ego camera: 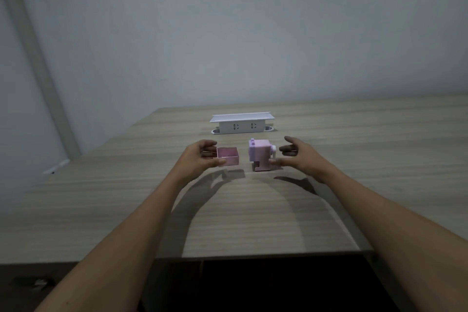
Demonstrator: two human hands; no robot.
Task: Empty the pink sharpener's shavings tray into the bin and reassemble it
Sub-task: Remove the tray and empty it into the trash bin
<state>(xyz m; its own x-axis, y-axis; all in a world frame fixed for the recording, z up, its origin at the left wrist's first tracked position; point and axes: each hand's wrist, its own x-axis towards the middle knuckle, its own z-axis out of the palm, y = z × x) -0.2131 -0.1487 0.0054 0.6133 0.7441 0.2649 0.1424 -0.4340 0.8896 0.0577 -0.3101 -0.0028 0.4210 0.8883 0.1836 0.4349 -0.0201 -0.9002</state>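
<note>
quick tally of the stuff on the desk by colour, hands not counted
Pink: 2, the open pink plastic shavings tray held in the left hand, and the pink boxy sharpener body standing beside the open right hand
White: 1, the white pop-up socket box set into the wooden desk
Total: 3

Dim light. Plain grey-blue wall [228, 20] behind a light wood-grain surface [253, 210]. White pop-up socket unit [241, 123] stands near the surface's rear edge.
</note>
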